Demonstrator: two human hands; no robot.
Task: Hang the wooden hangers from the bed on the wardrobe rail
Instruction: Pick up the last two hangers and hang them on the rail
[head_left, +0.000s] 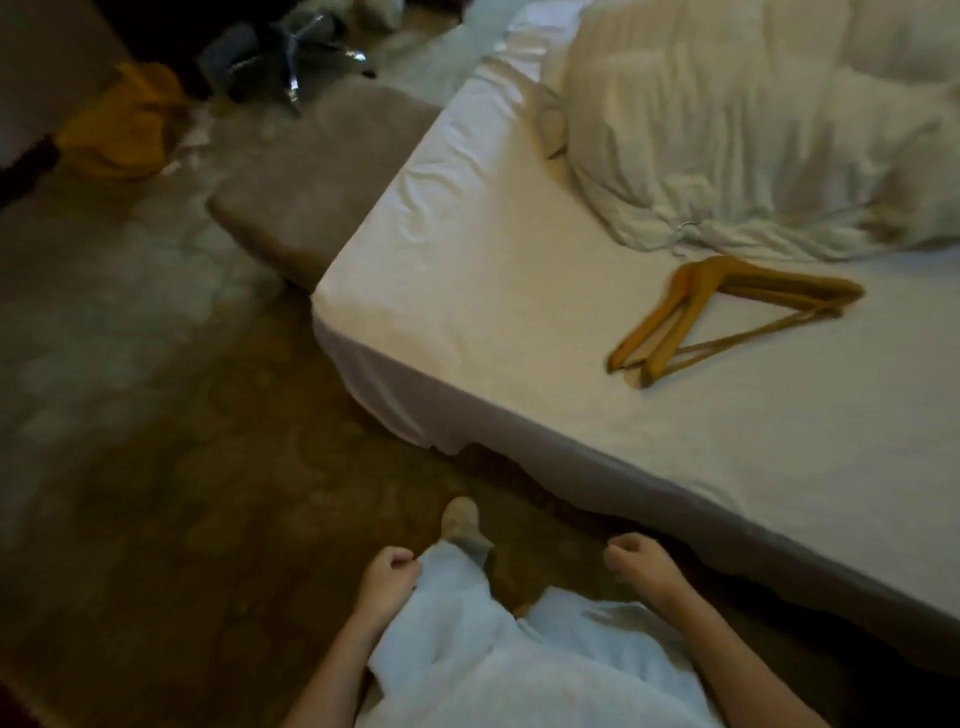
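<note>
A small stack of wooden hangers (691, 317) lies on the white sheet of the bed (467, 291), just below a crumpled white duvet (753, 130). A metal hook pokes out at the duvet's edge. My left hand (387, 574) hangs low at my side with loosely curled fingers and holds nothing. Near the bed's dark side edge, my right hand (641, 564) is also loosely curled and empty, well short of the hangers. The wardrobe rail is out of view.
A brown padded bench (311, 192) stands at the foot of the bed. A yellow garment (124, 124) and a chair's chrome base (296, 57) lie at the far left. Patterned carpet (156, 415) spreads left of me; my foot (460, 519) steps forward.
</note>
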